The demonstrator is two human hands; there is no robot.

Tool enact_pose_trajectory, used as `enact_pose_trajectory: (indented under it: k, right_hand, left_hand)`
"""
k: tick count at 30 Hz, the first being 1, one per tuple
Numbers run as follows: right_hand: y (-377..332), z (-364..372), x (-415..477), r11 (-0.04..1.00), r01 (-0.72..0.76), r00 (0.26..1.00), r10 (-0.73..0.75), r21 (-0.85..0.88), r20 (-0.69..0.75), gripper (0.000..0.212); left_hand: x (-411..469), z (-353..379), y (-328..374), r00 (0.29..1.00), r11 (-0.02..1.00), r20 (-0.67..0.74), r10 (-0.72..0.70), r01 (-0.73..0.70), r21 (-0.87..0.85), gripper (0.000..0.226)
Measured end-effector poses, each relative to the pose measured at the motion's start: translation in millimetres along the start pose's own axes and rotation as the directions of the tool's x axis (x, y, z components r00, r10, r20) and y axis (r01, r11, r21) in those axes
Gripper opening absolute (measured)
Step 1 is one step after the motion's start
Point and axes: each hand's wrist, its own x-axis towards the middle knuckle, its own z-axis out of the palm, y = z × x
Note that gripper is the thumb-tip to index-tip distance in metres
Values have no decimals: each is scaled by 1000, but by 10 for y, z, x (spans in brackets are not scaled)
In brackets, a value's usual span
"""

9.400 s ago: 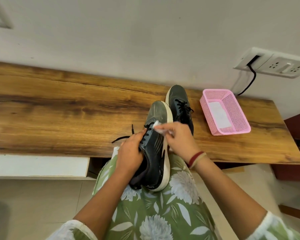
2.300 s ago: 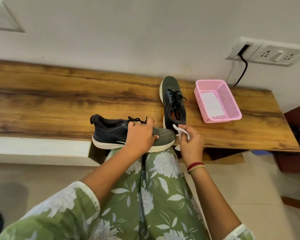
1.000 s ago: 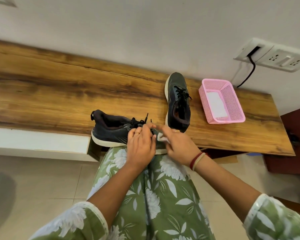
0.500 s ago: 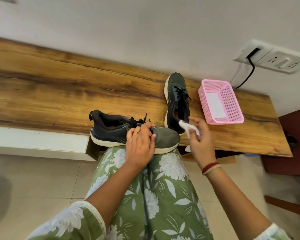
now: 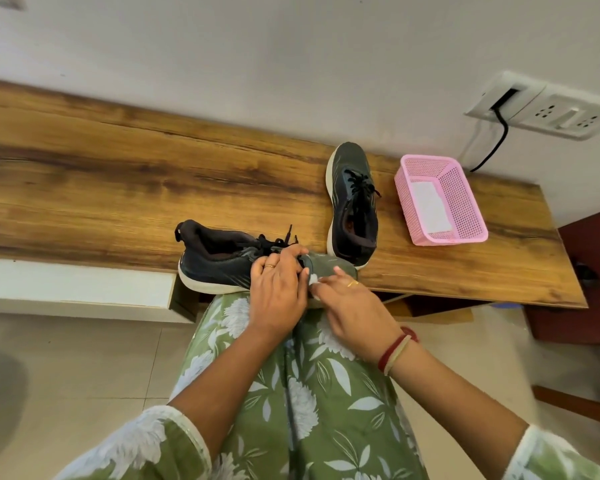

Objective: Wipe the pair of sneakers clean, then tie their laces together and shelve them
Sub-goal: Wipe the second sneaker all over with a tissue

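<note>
A dark sneaker with a white sole [image 5: 219,263] lies sideways across my knees, heel to the left, toe to the right. My left hand [image 5: 278,292] grips it over the laces and midfoot. My right hand [image 5: 354,306] presses a small white wipe [image 5: 313,279] against the grey toe area, most of the wipe hidden under the fingers. The second sneaker [image 5: 354,206] stands upright on the wooden shelf [image 5: 118,188], toe toward the wall, laces loose.
A pink mesh basket [image 5: 465,220] holding a white sheet sits on the shelf's right end. A wall socket panel [image 5: 548,112] with a black cable hangs above it. A dark red cabinet [image 5: 589,282] stands at the right; tiled floor lies below.
My right hand, lifted to the right with the wipe half a second ago, has come back down onto the toe of the sneaker. The left hand keeps its hold.
</note>
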Motion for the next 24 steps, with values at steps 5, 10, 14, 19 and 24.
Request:
enact_pose_trajectory:
  k: [5, 10, 14, 19, 24]
  right_hand:
    - [109, -48, 52, 990, -141, 989, 141, 8, -33, 32]
    - [25, -91, 32, 989, -151, 988, 151, -1, -22, 39]
    - [-112, -20, 10, 997, -58, 998, 58, 44, -8, 40]
    - [-67, -20, 28, 979, -177, 984, 180, 98, -15, 40]
    - [60, -26, 48, 983, -173, 981, 176, 56, -74, 38]
  left_hand:
    - [-7, 0, 0, 999, 1000, -28, 25, -25, 2, 23]
    - [-10, -6, -1, 1000, 1000, -24, 20, -20, -4, 24]
    - [-2, -7, 3, 1000, 1000, -1, -1, 1, -7, 32]
    - [-6, -8, -1, 1000, 1000, 5, 11, -11, -3, 26]
    - [-8, 1, 5, 1000, 1000, -2, 3, -3, -4, 29]
